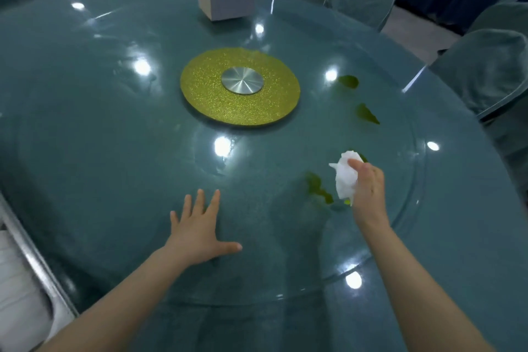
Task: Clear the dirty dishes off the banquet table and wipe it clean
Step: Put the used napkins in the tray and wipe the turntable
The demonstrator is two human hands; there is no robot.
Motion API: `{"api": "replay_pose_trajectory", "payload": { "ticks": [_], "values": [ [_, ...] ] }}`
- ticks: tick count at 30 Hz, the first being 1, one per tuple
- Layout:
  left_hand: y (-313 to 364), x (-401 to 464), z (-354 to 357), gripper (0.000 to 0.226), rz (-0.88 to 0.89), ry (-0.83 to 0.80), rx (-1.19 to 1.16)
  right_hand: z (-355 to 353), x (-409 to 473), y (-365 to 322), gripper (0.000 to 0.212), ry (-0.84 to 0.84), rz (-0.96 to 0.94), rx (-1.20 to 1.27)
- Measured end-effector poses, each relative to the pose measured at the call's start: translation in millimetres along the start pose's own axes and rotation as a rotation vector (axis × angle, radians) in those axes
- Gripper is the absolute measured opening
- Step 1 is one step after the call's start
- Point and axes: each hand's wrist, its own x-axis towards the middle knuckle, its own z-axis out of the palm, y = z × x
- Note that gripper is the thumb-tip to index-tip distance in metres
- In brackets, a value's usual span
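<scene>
Pinching a crumpled white tissue (345, 177), the right hand (368, 188) has its fingers closed around the wad just above the glass turntable (114, 123), toward its near right rim. The left hand (197, 230) lies flat on the glass nearer the front edge, fingers spread, holding nothing. No dishes show on the table (471, 237); what looks left is green residue: a smear (318, 187) just beside the tissue and two patches (349, 81) (367, 114) farther toward the right edge. Wiping well probably means pressing the wad flat, sweeping each patch inward, and bracing the turntable with the flat hand so it cannot spin. A tissue box (225, 1) stands at the far edge.
</scene>
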Motion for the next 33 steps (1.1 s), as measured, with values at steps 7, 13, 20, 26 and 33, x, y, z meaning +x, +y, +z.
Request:
{"api": "replay_pose_trajectory", "payload": {
  "ticks": [7,13,20,26,33],
  "values": [
    [1.6,-8.3,4.3,0.140,-0.015,-0.061,0.264,57.9,26.4,7.3,0.040,-0.229,-0.099,-0.542],
    [-40.1,-4.0,-10.5,0.142,-0.016,-0.066,0.342,103.0,-10.8,18.2,0.049,-0.483,-0.207,-0.750],
    [-70.8,2.2,-25.3,0.143,0.002,-0.103,0.401,135.6,-48.7,12.6,0.051,-0.582,-0.298,-0.723],
    [-88.4,3.3,-35.0,0.141,0.035,-0.139,0.351,160.1,-94.2,4.6,0.066,-0.746,-0.498,-0.725],
    [-98.2,4.0,-41.5,0.140,0.055,-0.155,0.337,121.5,-61.5,7.6,0.070,-0.904,-0.497,-0.778]
  ]
}}
